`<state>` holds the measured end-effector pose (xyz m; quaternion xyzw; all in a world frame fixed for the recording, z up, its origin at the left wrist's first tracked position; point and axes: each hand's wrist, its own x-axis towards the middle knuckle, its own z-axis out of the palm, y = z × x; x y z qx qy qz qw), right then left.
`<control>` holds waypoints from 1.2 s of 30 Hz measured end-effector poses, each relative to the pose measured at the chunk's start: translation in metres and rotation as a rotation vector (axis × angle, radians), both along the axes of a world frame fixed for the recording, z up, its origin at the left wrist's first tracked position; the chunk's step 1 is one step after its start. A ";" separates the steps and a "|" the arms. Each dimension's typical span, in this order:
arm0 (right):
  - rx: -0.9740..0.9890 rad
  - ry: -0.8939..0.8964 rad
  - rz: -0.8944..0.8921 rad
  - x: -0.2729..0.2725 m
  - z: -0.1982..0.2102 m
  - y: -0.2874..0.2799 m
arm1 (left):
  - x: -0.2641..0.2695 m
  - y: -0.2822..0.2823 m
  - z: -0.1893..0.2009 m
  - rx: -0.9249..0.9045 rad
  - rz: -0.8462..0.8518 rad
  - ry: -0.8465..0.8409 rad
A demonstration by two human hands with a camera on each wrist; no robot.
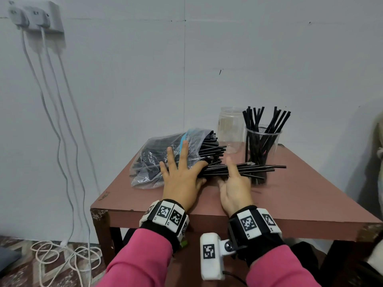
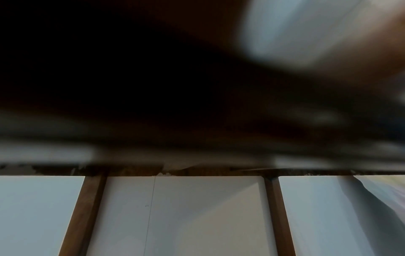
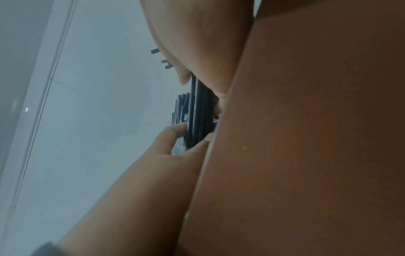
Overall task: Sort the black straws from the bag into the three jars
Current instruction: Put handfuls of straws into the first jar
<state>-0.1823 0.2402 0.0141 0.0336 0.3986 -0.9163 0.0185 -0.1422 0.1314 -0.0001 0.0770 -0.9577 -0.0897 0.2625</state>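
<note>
Head view: left hand [image 1: 180, 179] flat, fingers spread on straw bag [image 1: 165, 160] on desk [image 1: 290, 204], right hand [image 1: 234, 187] clamped on pulled-out straws [image 1: 259, 169], front jar [image 1: 262, 150] stuffed, back jar [image 1: 230, 129] empty; left wrist: dark blur; right wrist: fingers [image 3: 175, 131] touching straws.

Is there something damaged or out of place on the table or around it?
The table has chipped paint along its front edge and corners, most plainly at the front left corner. Only two jars show, an empty jar and a jar with straws; the third is not visible.
</note>
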 end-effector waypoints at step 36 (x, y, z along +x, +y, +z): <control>-0.016 -0.015 0.002 0.010 0.003 0.003 | 0.000 -0.003 -0.003 0.006 -0.026 0.009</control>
